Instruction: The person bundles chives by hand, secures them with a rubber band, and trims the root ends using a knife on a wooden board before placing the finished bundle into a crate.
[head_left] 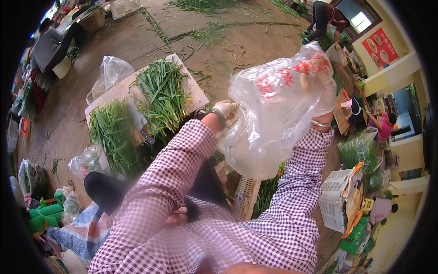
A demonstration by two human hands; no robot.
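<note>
A large clear plastic bag [269,123] with red printing hangs spread out between my two gloved hands. My left hand [226,109] is closed on its left edge. Over at the upper right, my right hand [325,91] grips the bag's other side, its fingers partly covered by the film. To the left of the bag, a pale board [199,95] bears two heaps of cut leafy greens, like garlic chives: one heap [162,89] at the far side, another [112,132] nearer. Between them lies a knife [145,136] with a dark handle.
A cream plastic crate [246,201] with greens beside it stands below the bag. Another clear bag [114,75] lies behind the board. At right is a white crate [335,196]. People work nearby: one sits at left [48,48], another bends at upper right [324,20].
</note>
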